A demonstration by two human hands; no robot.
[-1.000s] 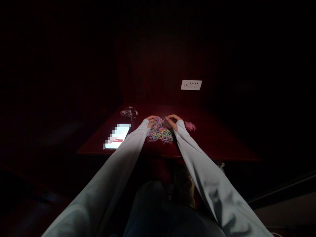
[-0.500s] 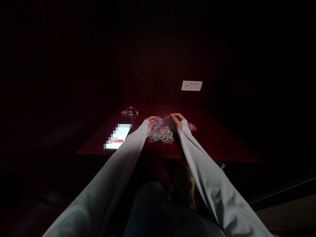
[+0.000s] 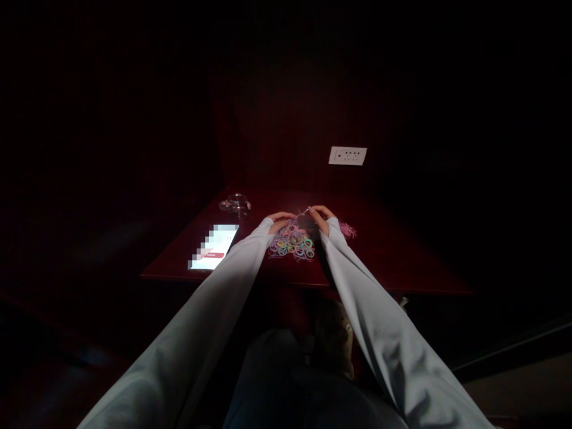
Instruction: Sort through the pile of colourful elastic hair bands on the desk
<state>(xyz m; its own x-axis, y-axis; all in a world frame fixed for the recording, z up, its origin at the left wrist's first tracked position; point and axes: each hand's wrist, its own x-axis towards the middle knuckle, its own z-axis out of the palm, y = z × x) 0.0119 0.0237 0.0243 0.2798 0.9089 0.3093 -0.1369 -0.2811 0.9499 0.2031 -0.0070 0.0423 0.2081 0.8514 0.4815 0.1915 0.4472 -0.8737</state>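
**Dark red tabletop [image 3: 402, 256] bears a heap of coloured bands [image 3: 292, 243]**

The tabletop stretches across the middle of a very dark space. Two pale grey sleeves [image 3: 379, 316] reach over its near edge, one on each side of the heap. A lit phone [image 3: 213, 247], partly pixelated, lies to the left, the left sleeve passing close by its near right corner. The loops and strands of the heap lie loose between the forearms; the left hand [image 3: 279, 221] covers its upper left part. That hand's fingers are curved; whether they grip anything I cannot tell. The right hand [image 3: 322, 218] is just beyond the heap's far right side, its fingers pinched together on a thin strand. Above, a white socket plate [image 3: 348, 156] is set in the wall. A clear container [image 3: 238, 204] stands behind the phone, well apart from the hands. A small pink bundle [image 3: 347, 230] lies beside the right cuff, which partly hides it. Smallest is the pinched pale strand [image 3: 302, 213], near the left fingertips.
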